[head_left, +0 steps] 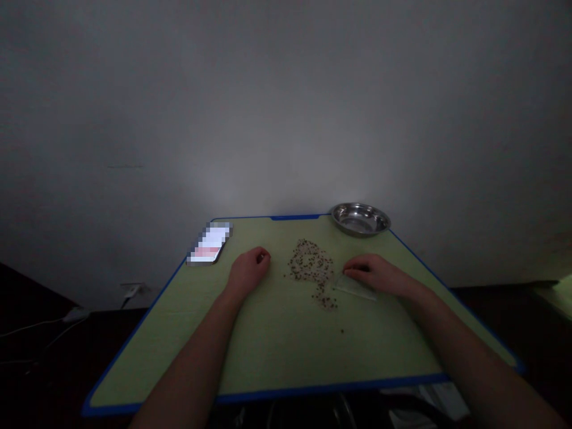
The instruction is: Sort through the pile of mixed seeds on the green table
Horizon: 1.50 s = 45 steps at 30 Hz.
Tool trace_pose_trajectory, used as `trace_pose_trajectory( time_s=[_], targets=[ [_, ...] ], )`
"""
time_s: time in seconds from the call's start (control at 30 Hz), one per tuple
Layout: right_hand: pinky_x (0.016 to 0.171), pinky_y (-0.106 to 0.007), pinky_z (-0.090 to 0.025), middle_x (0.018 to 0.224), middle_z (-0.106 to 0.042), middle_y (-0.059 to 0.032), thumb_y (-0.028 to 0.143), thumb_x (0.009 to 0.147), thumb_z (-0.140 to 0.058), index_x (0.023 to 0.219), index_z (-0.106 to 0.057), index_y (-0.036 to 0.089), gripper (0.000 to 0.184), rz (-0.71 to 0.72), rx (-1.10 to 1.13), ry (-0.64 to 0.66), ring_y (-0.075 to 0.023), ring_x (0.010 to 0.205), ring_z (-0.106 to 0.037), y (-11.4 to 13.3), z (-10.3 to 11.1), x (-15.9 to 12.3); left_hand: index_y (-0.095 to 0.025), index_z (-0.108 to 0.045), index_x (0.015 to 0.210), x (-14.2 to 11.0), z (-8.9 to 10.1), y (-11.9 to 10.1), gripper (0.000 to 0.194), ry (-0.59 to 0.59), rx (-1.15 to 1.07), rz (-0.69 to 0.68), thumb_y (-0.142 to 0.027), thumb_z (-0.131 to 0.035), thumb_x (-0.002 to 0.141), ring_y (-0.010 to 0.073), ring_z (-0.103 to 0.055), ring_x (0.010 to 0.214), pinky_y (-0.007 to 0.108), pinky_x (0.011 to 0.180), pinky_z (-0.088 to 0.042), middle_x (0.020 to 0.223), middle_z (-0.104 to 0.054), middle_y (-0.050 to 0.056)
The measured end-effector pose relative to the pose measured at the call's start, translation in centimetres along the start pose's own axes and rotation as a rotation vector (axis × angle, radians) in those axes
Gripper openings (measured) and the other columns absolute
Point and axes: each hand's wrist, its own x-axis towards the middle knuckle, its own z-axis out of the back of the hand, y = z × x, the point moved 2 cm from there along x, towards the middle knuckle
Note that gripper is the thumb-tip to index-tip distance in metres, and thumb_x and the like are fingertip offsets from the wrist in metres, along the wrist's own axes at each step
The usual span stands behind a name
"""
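A loose pile of pale grains mixed with small dark beans or seeds (310, 262) lies on the green tabletop, with a thinner trail toward the near side. My left hand (250, 271) rests curled on the table to the left of the pile; whatever its fingers may enclose is hidden. At the pile's right edge, my right hand (375, 273) has its thumb and fingers pinched on a clear flat plastic piece (357, 288). Whether that piece is a bag or a stiff sheet is unclear. One dark seed (342, 331) lies apart, nearer to me.
A shiny metal bowl (361, 220) stands at the far right corner. At the far left lies a phone (209, 243) with a lit screen. The table (277, 351) has a blue rim and its far side meets a grey wall. Cables and a plug (131, 292) are at left.
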Motion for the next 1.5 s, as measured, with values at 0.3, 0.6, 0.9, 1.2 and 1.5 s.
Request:
trace_pose_trajectory(
  time_s=[0.3,0.6,0.9,1.2,1.5],
  targets=[
    [0.06,-0.027,-0.043,0.076,-0.067,-0.0037,0.032,0.083,-0.052,0.086,-0.069,0.015,0.024,0.026,0.06,0.113,-0.0154,0.066,-0.057,0.9,-0.3,-0.5,-0.019,-0.065,0.086,-0.1,0.0,0.1,0.027,-0.004,-0.008,-0.005,-0.033,-0.043,0.08,0.0162,-0.058,0.071,0.026,0.061,-0.036,0.078,-0.067,0.004],
    [0.061,-0.028,-0.044,0.078,-0.067,-0.0041,0.035,0.083,-0.053,0.087,-0.069,0.015,0.026,0.044,0.097,0.179,-0.0163,0.068,-0.057,0.8,-0.3,-0.6,-0.019,-0.065,0.084,0.0,-0.1,0.1,0.028,-0.01,-0.02,-0.019,-0.034,-0.043,0.079,0.0161,-0.056,0.069,0.026,0.061,-0.036,0.076,-0.066,0.004],
    [0.064,-0.027,-0.045,0.08,-0.068,-0.0041,0.035,0.083,-0.055,0.085,-0.07,0.015,0.025,0.065,0.123,0.245,-0.0159,0.07,-0.058,1.4,-0.1,-0.9,-0.018,-0.065,0.085,-0.1,0.0,0.0,0.027,-0.003,-0.009,-0.01,-0.033,-0.043,0.079,0.0161,-0.057,0.069,0.026,0.06,-0.036,0.077,-0.067,0.004],
    [0.063,-0.026,-0.044,0.078,-0.067,-0.0031,0.037,0.081,-0.058,0.086,-0.071,0.015,0.026,0.07,0.153,0.336,-0.0154,0.071,-0.057,2.1,0.0,-1.3,-0.019,-0.065,0.084,0.1,-0.1,0.2,0.027,-0.004,-0.026,-0.005,-0.034,-0.043,0.079,0.0162,-0.057,0.069,0.026,0.061,-0.036,0.076,-0.066,0.004],
    [0.061,-0.024,-0.043,0.074,-0.065,-0.0019,0.04,0.081,-0.058,0.082,-0.07,0.016,0.027,0.067,0.135,0.349,-0.0138,0.067,-0.054,1.4,0.6,-1.5,-0.019,-0.066,0.085,0.1,-0.1,0.1,0.028,-0.008,-0.021,-0.021,-0.033,-0.042,0.079,0.0163,-0.057,0.068,0.027,0.06,-0.036,0.076,-0.066,0.004]
  ],
)
